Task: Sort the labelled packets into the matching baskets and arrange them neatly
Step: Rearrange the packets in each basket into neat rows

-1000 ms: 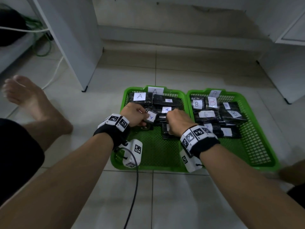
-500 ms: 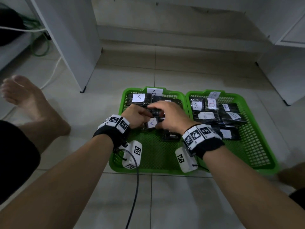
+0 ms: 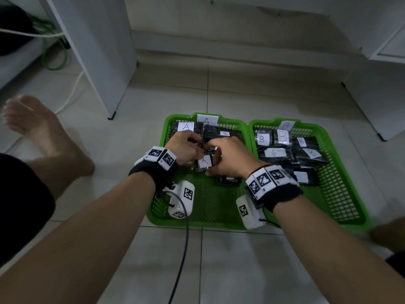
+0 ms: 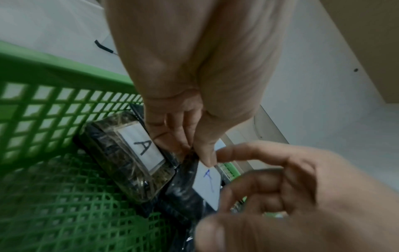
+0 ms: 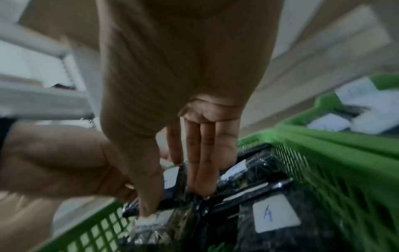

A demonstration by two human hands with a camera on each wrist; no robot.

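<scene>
Two green baskets sit side by side on the floor: basket A (image 3: 157, 207) on the left and basket B (image 3: 350, 194) on the right, each with several black labelled packets. Both hands meet over basket A's middle. My left hand (image 3: 198, 150) pinches the top edge of a black packet with a blue "A" label (image 4: 207, 184) between thumb and fingers. My right hand (image 3: 215, 159) curls round the same packet (image 3: 205, 161) from the right, thumb and fingers (image 5: 200, 179) on either side. Another A packet (image 4: 129, 156) lies beside it.
B packets (image 3: 282, 137) fill the far half of basket B. A bare foot (image 3: 43, 132) and leg lie on the tiles at the left. A white cabinet (image 3: 98, 51) stands behind, with another cabinet (image 3: 383, 95) at the right. A cable (image 3: 182, 255) trails from the left wrist.
My right hand has reached left from a fist beside the packets to the left hand and closed round the A packet. The left hand has barely moved.
</scene>
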